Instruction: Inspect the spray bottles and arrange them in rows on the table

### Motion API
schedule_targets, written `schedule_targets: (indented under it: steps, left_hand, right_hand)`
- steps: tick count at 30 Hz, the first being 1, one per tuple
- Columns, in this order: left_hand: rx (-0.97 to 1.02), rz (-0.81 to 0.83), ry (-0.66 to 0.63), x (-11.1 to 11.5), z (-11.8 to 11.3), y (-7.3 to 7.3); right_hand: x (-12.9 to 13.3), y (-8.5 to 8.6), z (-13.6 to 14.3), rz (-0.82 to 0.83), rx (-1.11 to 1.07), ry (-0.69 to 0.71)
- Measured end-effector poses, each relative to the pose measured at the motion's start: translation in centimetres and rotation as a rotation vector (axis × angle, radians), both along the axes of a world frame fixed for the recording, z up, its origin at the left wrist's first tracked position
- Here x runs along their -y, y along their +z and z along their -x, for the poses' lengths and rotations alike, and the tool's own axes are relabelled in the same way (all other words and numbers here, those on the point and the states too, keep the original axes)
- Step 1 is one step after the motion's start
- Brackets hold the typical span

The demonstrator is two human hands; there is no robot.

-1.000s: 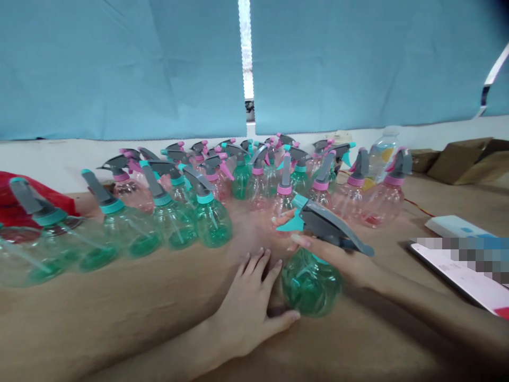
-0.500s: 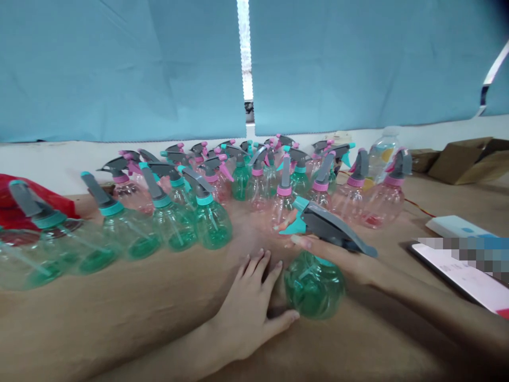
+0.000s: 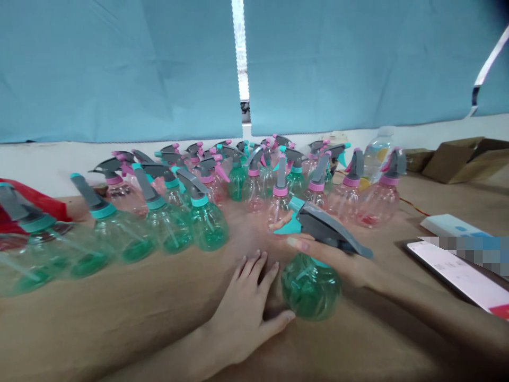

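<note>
My right hand [image 3: 318, 249] is wrapped round the neck of a green spray bottle [image 3: 311, 294], just under its grey head with a turquoise nozzle and trigger. Its thumb and a fingertip show near the trigger; the other fingers are mostly hidden. The bottle is upright and its round body is see-through. To the left of it, my left hand [image 3: 248, 305] lies flat on the wooden table [image 3: 119, 323], fingers spread, holding nothing. Its thumb points at the bottle's base. Beyond the hands, a pink spray bottle [image 3: 280, 204] is the nearest one standing.
Several green spray bottles [image 3: 210, 228] line the left side, with many pink and green ones behind. A red plastic bag [image 3: 45, 204] is at far left. To the right are a phone [image 3: 449, 270], a white-and-blue box [image 3: 453, 228], a large clear bottle [image 3: 377, 151] and a cardboard box [image 3: 461, 159].
The whole scene has shifted slightly left in view. Both hands keep the same pose, and the green spray bottle stays in my right hand.
</note>
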State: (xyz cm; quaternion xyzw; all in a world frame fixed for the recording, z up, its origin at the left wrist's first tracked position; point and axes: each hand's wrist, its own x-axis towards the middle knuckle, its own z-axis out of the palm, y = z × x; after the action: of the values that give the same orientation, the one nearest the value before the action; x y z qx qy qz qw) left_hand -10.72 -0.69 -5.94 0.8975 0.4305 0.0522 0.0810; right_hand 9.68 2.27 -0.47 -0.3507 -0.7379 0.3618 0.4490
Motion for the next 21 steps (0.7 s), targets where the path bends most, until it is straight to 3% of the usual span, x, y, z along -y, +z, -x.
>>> schedule_targets:
  steps: [7,21]
  left_hand:
    - [0.001,-0.015,0.014,0.03,-0.11,0.13]
    - [0.004,-0.021,0.013,-0.02,-0.02,-0.08]
  right_hand:
    - [0.03,0.19,0.16,0.095,-0.11,0.086]
    - [-0.01,-0.3,0.26,0.095,-0.12,0.065]
